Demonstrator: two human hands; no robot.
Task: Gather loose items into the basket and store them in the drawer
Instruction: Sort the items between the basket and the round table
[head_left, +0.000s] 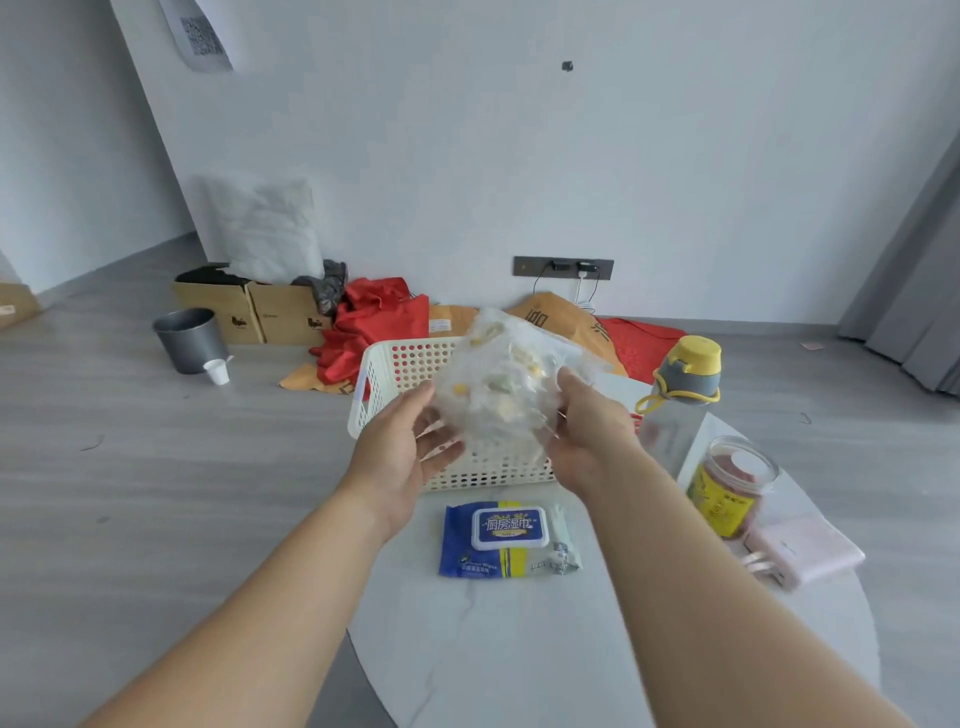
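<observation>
Two bare forearms reach forward from the bottom edge over a white round table (597, 649). Nearest on the tabletop, at about 6 o'clock from the basket, lies a blue and yellow wipes pack (493, 538) with a white lid, flat, and a small pale green packet (561, 545) just beside it at 3 o'clock. Beyond these stands a cream perforated basket (384, 374), upright, on the table's far part. Above the basket both hands carry a clear plastic bag (498, 395) of small yellow and pale items, blurred. Left hand (400, 447) grips the bag's 9 o'clock side, fingers curled under it; right hand (582, 431) grips its 3 o'clock side, thumb on top. Whether the bag touches the basket rim cannot be told. At 3 o'clock from the basket stand a clear bottle (675, 415) with a yellow and grey cap, a yellow-labelled jar (727, 488) nearer, and a pink power bank (805, 551) nearest. Farther off on the floor: a grey bucket (189, 338), cardboard boxes (249, 312), red cloth (379, 317).
</observation>
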